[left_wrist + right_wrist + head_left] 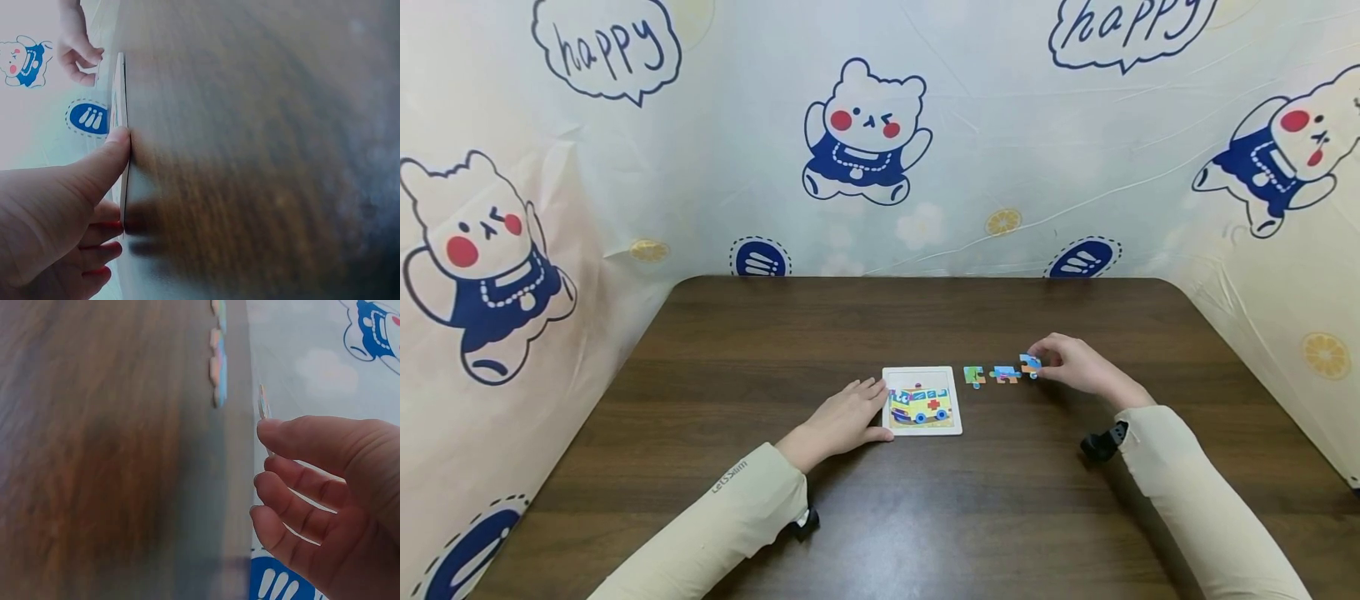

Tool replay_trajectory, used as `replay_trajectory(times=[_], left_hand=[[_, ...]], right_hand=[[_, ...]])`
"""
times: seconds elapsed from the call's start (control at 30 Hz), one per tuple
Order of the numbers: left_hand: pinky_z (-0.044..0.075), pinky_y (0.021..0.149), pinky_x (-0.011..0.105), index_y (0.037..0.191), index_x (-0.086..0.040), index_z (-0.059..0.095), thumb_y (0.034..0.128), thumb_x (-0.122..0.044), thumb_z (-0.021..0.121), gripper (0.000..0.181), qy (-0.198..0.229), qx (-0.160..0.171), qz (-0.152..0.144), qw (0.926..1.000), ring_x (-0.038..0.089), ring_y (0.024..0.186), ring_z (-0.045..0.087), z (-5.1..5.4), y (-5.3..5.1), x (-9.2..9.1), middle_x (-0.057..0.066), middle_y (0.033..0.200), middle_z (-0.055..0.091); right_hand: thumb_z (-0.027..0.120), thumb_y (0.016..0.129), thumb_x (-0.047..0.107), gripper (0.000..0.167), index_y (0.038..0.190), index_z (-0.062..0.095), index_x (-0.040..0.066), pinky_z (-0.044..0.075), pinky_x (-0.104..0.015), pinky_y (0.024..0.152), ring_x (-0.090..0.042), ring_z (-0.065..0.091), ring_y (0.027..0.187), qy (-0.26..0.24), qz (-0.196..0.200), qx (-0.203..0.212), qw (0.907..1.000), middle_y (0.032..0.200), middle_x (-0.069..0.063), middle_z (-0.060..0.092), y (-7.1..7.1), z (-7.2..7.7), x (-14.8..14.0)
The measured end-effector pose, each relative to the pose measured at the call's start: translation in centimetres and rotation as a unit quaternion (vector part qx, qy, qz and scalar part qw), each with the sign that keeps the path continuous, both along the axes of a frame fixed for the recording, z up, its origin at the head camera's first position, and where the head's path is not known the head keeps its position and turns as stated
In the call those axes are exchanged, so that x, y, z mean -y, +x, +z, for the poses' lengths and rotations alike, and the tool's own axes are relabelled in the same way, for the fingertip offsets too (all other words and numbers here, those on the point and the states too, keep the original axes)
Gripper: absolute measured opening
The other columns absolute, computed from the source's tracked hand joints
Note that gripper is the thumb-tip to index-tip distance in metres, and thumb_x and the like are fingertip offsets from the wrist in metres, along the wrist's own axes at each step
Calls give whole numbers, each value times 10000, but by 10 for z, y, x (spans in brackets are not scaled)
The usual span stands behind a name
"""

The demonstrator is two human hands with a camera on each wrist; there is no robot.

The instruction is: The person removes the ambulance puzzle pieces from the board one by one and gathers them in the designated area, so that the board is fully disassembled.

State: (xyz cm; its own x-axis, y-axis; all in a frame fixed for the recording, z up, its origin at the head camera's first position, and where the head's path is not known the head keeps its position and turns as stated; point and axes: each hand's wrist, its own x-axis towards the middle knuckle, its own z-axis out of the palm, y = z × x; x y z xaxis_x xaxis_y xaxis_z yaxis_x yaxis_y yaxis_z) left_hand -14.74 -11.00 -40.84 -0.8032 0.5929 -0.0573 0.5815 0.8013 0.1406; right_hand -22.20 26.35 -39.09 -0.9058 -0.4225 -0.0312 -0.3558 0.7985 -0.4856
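Note:
In the head view a white square puzzle tray (922, 430) lies flat on the table, its lower part showing a yellow ambulance picture. My left hand (842, 421) rests at the tray's left side, thumb near the lower corner and fingers along the edge. The left wrist view shows the thumb (115, 140) touching the tray's rim. My right hand (1078, 364) pinches a blue puzzle piece (1030, 364) between thumb and fingers. In the right wrist view this piece is edge-on and off the table. A green puzzle piece (973, 376) and a blue-and-pink puzzle piece (1004, 374) lie right of the tray.
The brown wooden table (760, 333) has rounded far corners. Behind it and at both sides hangs a cloth (970, 150) printed with cartoon bears. Black wrist devices (1101, 446) sit under the sleeves.

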Motion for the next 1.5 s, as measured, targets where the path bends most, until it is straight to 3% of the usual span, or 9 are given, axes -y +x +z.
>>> replay_trajectory(times=[0.2,0.57,0.8,1.5], left_hand=[[307,1132,444,1347,60,463,875,-440,616,704,-6,-21,-12,10000,345,1347,398,0,0,0,203,1428,442],[309,1131,446,1343,63,465,870,-432,626,703,2,-4,10,10000,349,1343,402,2,1,-1,204,1425,445],[306,1132,443,1343,62,466,866,-428,633,705,-12,-11,15,10000,349,1344,401,2,1,0,204,1425,444],[311,1129,444,1345,60,465,866,-428,632,703,-17,-11,19,10000,346,1346,398,2,0,-1,204,1425,446]], right_hand=[[656,854,61,255,1101,631,7,400,-273,614,-167,459,728,101,54,10,9999,957,-119,585,0,-7,-7],[661,843,45,240,1076,637,-11,460,-309,685,-190,513,784,118,114,28,9999,1030,-165,609,-1,-15,-11],[653,847,38,231,1070,642,-18,494,-363,730,-223,545,831,133,106,49,9998,1047,-185,600,-2,-16,-12],[665,834,43,261,1083,640,-31,492,-353,722,-202,542,809,208,155,5,9997,1040,-186,606,-1,-14,-12]])
